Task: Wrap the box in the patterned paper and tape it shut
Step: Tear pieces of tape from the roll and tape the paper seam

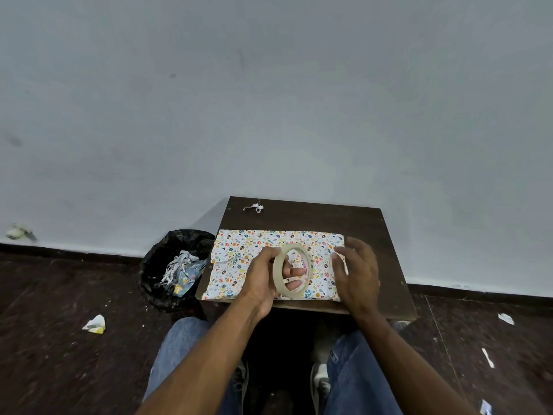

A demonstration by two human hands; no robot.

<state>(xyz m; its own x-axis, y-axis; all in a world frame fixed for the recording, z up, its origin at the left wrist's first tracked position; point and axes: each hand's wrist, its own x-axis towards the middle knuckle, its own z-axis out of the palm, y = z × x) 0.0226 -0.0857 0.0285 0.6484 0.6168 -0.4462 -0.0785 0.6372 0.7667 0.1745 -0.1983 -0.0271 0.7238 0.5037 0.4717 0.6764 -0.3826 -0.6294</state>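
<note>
A white paper with small coloured prints (239,259) lies flat on the small dark wooden table (368,226). My left hand (263,280) grips a beige roll of tape (291,271) above the paper, thumb on the outer rim and fingers through the hole. My right hand (357,274) hovers just right of the roll with fingers spread and relaxed, over the paper's right edge, holding nothing. I cannot make out the box; whether it lies under the paper is not shown.
A black-lined bin (173,265) with paper scraps stands on the floor left of the table. A crumpled scrap (254,208) lies at the table's far edge. Paper bits (95,324) litter the dark floor. A grey wall rises behind the table.
</note>
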